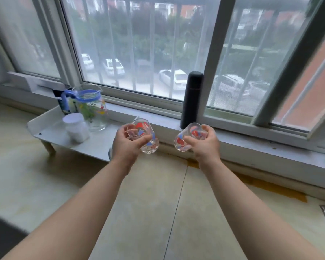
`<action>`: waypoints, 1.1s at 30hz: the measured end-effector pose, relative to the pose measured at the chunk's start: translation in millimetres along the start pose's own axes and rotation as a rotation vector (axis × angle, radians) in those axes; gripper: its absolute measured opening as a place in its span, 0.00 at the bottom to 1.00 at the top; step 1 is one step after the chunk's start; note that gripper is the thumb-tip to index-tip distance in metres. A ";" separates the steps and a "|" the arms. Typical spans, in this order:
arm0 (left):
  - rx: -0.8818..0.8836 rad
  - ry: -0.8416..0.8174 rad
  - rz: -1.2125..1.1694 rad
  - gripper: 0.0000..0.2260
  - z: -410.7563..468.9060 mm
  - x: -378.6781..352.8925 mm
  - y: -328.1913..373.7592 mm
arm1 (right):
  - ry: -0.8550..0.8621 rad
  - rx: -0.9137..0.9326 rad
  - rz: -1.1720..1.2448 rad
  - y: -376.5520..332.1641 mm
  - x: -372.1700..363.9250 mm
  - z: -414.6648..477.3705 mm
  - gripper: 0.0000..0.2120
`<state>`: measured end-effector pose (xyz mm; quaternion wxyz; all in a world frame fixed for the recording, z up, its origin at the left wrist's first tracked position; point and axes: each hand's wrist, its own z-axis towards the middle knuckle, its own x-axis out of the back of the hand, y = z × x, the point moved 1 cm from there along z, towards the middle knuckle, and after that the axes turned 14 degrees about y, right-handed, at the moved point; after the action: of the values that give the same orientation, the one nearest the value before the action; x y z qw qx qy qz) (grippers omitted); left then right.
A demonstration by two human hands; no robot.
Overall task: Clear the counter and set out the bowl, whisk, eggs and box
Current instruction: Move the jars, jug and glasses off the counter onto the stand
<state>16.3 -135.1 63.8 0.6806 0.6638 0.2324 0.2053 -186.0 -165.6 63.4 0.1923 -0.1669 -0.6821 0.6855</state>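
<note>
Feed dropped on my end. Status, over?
Both full: left grip holds one painted glass, right grip the other glass. No bowl, whisk, eggs, box in view. Ahead: jug, jar, flask.

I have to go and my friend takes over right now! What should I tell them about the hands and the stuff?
The left hand grips a painted glass, tilted, above the counter beside the white shelf.
The right hand grips a second glass, tilted, near the black flask on the sill.
The pitcher and white jar stand on the shelf.
Done: both glasses are off the counter.
Left: put them away, then set out the bowl, whisk, eggs and box; none are in view.
</note>
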 end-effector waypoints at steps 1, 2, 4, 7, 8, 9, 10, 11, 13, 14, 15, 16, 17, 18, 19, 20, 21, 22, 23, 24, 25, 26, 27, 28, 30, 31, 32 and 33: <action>-0.007 0.021 -0.002 0.27 14.9 10.8 3.4 | -0.010 0.004 0.018 -4.2 -17.3 -2.6 0.33; -0.010 0.033 -0.009 0.26 27.5 19.6 6.3 | -0.019 0.008 0.028 -8.0 -31.6 -5.1 0.34; -0.021 0.048 -0.005 0.26 57.5 39.1 9.9 | -0.042 0.020 0.053 -16.3 -64.7 -10.2 0.34; -0.025 0.033 0.048 0.28 98.4 64.4 11.9 | -0.067 0.040 0.054 -26.3 -112.9 -15.1 0.34; -0.015 0.017 0.063 0.29 110.4 70.5 10.8 | -0.074 0.048 0.051 -28.4 -127.4 -15.5 0.34; -0.001 -0.001 0.075 0.29 116.4 73.0 8.2 | -0.085 0.060 0.043 -29.6 -135.6 -15.8 0.34; 0.014 -0.023 0.082 0.29 131.9 79.2 5.4 | -0.088 0.073 0.031 -30.8 -153.4 -16.1 0.34; 0.028 -0.053 0.095 0.29 144.0 83.9 1.7 | -0.086 0.078 0.019 -30.0 -168.7 -15.6 0.34; 0.060 -0.106 0.117 0.30 163.0 89.3 -7.6 | -0.094 0.085 -0.010 -28.5 -192.5 -14.8 0.34; 0.075 -0.126 0.129 0.30 171.9 91.6 -12.6 | -0.097 0.084 -0.034 -26.4 -203.9 -13.6 0.35; 0.089 -0.151 0.145 0.30 181.6 93.6 -17.6 | -0.099 0.082 -0.058 -22.6 -216.1 -10.6 0.35; 0.101 -0.172 0.161 0.31 188.6 94.7 -22.7 | -0.104 0.084 -0.085 -20.0 -225.1 -8.5 0.36; 0.114 -0.194 0.175 0.31 196.6 95.5 -27.4 | -0.110 0.081 -0.107 -16.1 -235.7 -5.6 0.36; 0.126 -0.210 0.186 0.31 202.0 95.7 -31.3 | -0.118 0.083 -0.131 -13.4 -243.3 -3.6 0.36; 0.137 -0.228 0.199 0.31 208.6 96.1 -35.8 | -0.121 0.086 -0.158 -9.5 -252.5 -0.7 0.35; 0.144 -0.240 0.210 0.31 213.6 95.8 -39.4 | -0.126 0.087 -0.184 -7.4 -259.7 1.4 0.35; 0.151 -0.255 0.219 0.31 218.7 95.7 -43.0 | -0.131 0.088 -0.206 -4.5 -267.8 4.0 0.35; 0.156 -0.267 0.228 0.31 222.6 95.3 -45.4 | -0.141 0.091 -0.224 -3.1 -274.4 6.3 0.35; 0.161 -0.278 0.235 0.31 227.1 95.4 -48.1 | -0.149 0.094 -0.241 -0.7 -282.2 9.0 0.35; 0.165 -0.287 0.241 0.31 230.5 95.5 -50.3 | -0.158 0.092 -0.252 0.9 -288.5 11.4 0.36; 0.169 -0.293 0.244 0.31 233.2 95.6 -51.7 | -0.166 0.087 -0.261 3.1 -294.2 13.9 0.36; 0.173 -0.298 0.246 0.31 237.1 96.1 -53.9 | -0.173 0.076 -0.272 5.7 -300.6 16.3 0.37; 0.173 -0.301 0.249 0.31 239.4 96.5 -54.5 | -0.180 0.069 -0.289 8.2 -305.9 18.2 0.37; 0.171 -0.304 0.251 0.31 242.3 96.9 -55.5 | -0.185 0.066 -0.311 10.9 -311.3 20.0 0.37; 0.167 -0.308 0.257 0.30 246.6 97.8 -56.6 | -0.185 0.053 -0.348 16.7 -319.3 23.0 0.37; 0.167 -0.312 0.259 0.30 248.1 97.9 -57.1 | -0.177 0.044 -0.368 19.3 -321.5 24.7 0.37; 0.168 -0.317 0.262 0.30 249.2 97.9 -57.6 | -0.166 0.040 -0.393 21.2 -322.7 26.5 0.37; 0.168 -0.325 0.269 0.30 250.9 98.2 -58.5 | -0.157 0.034 -0.424 23.1 -324.0 28.4 0.36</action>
<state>241.6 -282.2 3.8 0.6179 0.7676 0.0455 0.1643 81.3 -349.4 29.8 0.2814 0.0374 -0.7029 0.6522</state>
